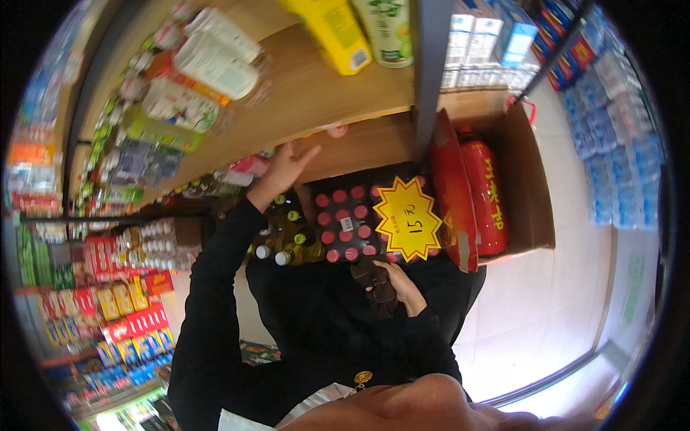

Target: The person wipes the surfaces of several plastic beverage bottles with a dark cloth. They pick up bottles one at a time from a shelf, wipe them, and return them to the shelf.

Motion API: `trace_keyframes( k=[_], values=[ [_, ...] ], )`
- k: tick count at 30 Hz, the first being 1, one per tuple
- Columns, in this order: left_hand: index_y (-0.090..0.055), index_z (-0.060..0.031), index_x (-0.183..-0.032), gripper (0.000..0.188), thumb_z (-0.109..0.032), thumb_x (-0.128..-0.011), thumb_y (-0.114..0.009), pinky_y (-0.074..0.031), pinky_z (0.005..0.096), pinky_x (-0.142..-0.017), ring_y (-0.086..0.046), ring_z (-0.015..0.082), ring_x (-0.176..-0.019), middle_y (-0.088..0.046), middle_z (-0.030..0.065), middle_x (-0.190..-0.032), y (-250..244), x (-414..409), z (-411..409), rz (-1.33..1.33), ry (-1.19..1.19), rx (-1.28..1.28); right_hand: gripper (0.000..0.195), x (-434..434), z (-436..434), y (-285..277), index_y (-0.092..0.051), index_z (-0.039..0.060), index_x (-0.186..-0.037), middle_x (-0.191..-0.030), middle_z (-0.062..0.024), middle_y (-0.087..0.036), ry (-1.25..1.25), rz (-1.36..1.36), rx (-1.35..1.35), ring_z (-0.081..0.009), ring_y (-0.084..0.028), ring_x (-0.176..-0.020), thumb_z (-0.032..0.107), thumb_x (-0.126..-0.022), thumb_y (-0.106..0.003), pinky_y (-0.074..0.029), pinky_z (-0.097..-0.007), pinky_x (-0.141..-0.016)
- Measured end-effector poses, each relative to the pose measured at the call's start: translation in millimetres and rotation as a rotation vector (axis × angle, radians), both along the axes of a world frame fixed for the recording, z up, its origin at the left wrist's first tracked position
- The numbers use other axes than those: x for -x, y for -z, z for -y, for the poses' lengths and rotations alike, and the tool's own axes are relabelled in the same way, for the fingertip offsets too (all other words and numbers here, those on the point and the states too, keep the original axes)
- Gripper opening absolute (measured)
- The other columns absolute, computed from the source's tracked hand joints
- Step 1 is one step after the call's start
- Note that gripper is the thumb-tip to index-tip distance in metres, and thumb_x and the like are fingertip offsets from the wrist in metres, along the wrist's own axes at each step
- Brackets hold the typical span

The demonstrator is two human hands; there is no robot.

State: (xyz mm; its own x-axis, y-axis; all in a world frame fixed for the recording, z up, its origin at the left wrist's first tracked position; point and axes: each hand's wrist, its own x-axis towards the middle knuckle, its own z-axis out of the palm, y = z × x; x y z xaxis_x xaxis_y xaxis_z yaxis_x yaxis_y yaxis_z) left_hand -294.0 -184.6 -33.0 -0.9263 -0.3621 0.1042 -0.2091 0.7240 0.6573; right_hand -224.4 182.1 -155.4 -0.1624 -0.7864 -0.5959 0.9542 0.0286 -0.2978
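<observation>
My left hand reaches over the lower shelf, fingers apart and nothing visible in it. Part of the hand lies close to the front edge of the upper wooden shelf. A single pinkish-red cap shows just beyond my fingertips. In front of my lap, my right hand grips a crumpled dark brown cloth. Just past the cloth stand shrink-wrapped dark bottles with red caps, bearing a yellow star-shaped price sign. Bottles of yellow liquid stand to their left.
A cardboard box on the right holds a large red bottle-shaped container. A dark shelf post rises beside it. Drink bottles line the upper shelf. Wrapped water bottles are stacked at far right, and boxed goods at left.
</observation>
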Motion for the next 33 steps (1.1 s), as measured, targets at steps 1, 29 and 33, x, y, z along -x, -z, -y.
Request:
trace_keyframes(
  k=[1,29,33],
  values=[
    [-0.053,-0.0006,-0.132,0.048,-0.031,-0.096,-0.065,-0.043,0.0362,-0.099,-0.055,0.0234,-0.116,-0.06,0.0123,-0.126,2.8,11.5,12.3,0.039,0.004,0.016,0.037,1.1,-0.4,1.8,-0.06,-0.0038,-0.117,-0.103,-0.0127,-0.069,-0.004,0.006,-0.016,-0.0232,-0.069,-0.078,0.029,-0.1,-0.054,-0.058,-0.0355,-0.065],
    [-0.049,-0.005,-0.129,0.039,-0.009,-0.094,-0.065,-0.045,0.0272,-0.097,-0.056,0.0121,-0.111,-0.057,0.0045,-0.122,-0.2,-69.5,-55.6,-0.002,-0.092,-0.649,0.041,-5.8,-7.9,1.8,-0.059,-0.0004,-0.125,-0.1,-0.0122,-0.068,-0.002,-0.098,-0.123,-0.0244,-0.069,-0.073,0.033,-0.102,-0.049,-0.056,-0.0334,-0.063],
    [-0.051,-0.006,-0.133,0.037,-0.019,-0.099,-0.059,-0.045,0.0283,-0.097,-0.057,0.0136,-0.111,-0.06,0.0047,-0.121,-36.0,-149.0,-77.1,-0.028,-0.106,-0.784,0.043,-16.3,-9.9,-7.3,-0.061,0.0037,-0.121,-0.099,-0.0101,-0.069,-0.019,-0.112,-0.088,-0.026,-0.069,-0.073,0.04,-0.101,-0.051,-0.056,-0.0347,-0.065]
  ],
)
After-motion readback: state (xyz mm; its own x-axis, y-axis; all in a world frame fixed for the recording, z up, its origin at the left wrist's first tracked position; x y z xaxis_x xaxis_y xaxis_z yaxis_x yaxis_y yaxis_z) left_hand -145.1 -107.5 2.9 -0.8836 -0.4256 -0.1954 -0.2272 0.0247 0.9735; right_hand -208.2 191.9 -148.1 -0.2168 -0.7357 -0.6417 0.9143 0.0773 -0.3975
